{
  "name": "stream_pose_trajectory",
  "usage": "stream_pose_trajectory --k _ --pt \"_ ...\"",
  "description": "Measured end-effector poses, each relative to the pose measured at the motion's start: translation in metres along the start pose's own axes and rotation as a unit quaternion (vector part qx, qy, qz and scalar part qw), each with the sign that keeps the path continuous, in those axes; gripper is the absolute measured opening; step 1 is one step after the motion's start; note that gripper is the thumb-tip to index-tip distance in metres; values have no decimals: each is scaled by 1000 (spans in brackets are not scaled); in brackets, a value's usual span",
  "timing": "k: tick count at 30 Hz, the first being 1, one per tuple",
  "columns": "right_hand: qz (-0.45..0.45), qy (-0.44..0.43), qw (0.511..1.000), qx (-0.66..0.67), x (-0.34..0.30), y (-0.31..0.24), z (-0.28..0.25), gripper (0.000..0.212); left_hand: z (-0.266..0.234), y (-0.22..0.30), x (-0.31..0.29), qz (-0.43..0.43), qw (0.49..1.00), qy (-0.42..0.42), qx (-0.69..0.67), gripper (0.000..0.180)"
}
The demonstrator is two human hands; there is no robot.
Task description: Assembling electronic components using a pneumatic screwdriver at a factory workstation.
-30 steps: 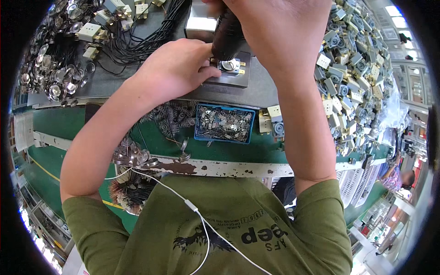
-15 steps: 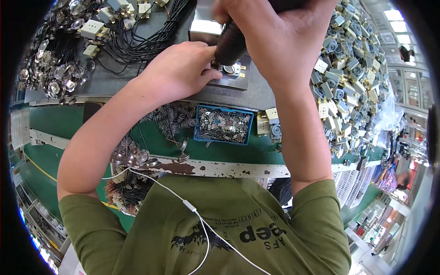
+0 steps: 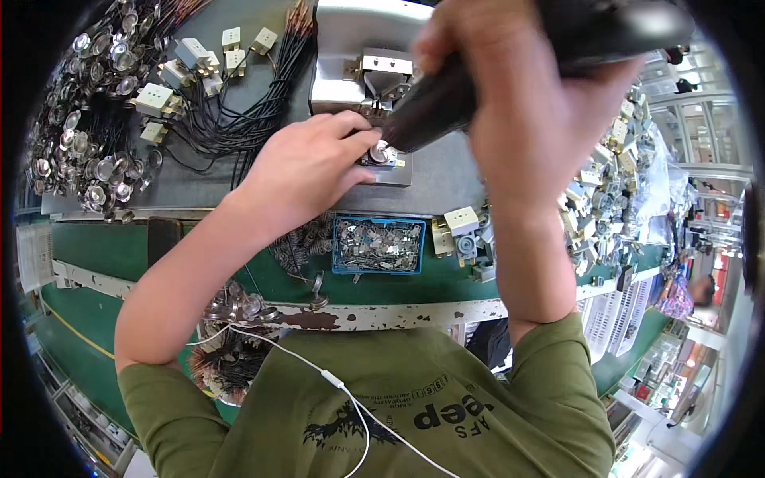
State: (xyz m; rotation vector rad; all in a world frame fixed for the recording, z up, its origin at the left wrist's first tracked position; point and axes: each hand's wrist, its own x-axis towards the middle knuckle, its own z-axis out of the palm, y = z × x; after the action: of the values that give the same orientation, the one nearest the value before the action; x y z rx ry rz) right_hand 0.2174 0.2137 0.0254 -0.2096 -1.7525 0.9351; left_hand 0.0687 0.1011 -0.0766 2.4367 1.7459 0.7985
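In my right hand [image 3: 542, 119], blurred by motion, is a thick black handheld power driver [image 3: 434, 103], tilted with its body up to the right. Its narrow end comes down close beside a small switch-like part [image 3: 382, 153] with a round metal cap and brass terminals; whether the two touch is hidden. This part sits on a flat metal block [image 3: 394, 177]. My left hand [image 3: 307, 167] reaches in from the left, fingertips and thumb closed about the part's left side. The fingertips partly cover what they grip.
Behind the block stands a shiny metal fixture [image 3: 339, 56]. Black wires [image 3: 271, 111] and metal-capped pieces [image 3: 103, 151] heap at left. A blue tray [image 3: 378, 272] of small metal pieces lies nearer me. Many beige and grey switch bodies [image 3: 617, 203] pile at right; springs [image 3: 295, 251] lie left of the tray.
My right hand has swung to the right, tipping the driver from nearly upright to a strong lean. My left hand stays at the part. The whole view has shifted slightly, showing more of the fixture.
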Motion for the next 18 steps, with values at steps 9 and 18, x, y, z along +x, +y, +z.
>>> stream_pose_trajectory --k 9,18 --pt "8 114 980 -161 26 43 -53 45 -13 3 -3 35 998 -50 -32 34" --pt "-17 -248 819 -517 -49 39 -106 37 -101 -68 -8 -115 938 322 64 17"
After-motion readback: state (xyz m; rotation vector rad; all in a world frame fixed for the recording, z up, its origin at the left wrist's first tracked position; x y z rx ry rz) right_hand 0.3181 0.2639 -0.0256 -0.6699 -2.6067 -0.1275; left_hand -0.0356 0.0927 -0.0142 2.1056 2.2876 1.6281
